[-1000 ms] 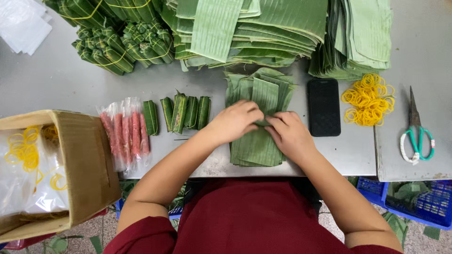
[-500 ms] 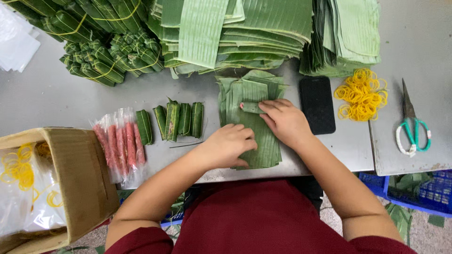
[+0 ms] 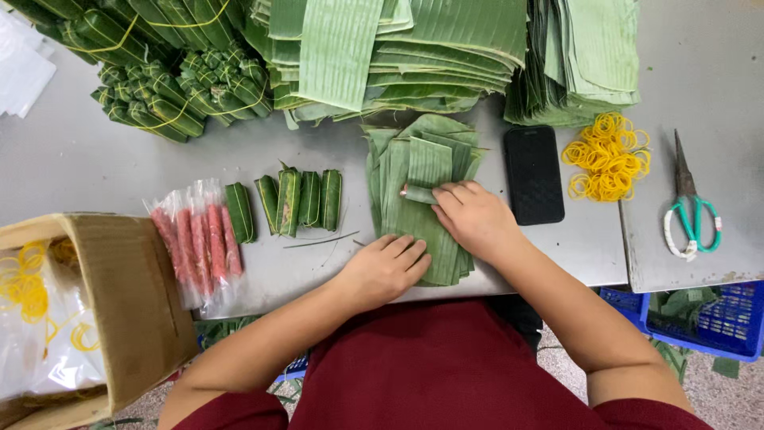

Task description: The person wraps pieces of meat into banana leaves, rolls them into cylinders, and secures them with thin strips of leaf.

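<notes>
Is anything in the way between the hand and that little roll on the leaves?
No. The right hand already touches the small roll on the leaf strips; the left hand rests on their near end.

My left hand [image 3: 386,271] flat on leaf strips [image 3: 418,199] | my right hand [image 3: 473,219] rolling a small leaf-wrapped piece [image 3: 419,193] on them | wrapped rolls [image 3: 298,201] left | phone [image 3: 533,173], rubber bands [image 3: 609,155], scissors [image 3: 691,207] right | grey worktop [image 3: 79,159]

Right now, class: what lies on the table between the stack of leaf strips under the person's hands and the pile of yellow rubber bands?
In the head view, a black phone lies flat between the leaf strips and the rubber bands, just beyond the right hand.
</notes>
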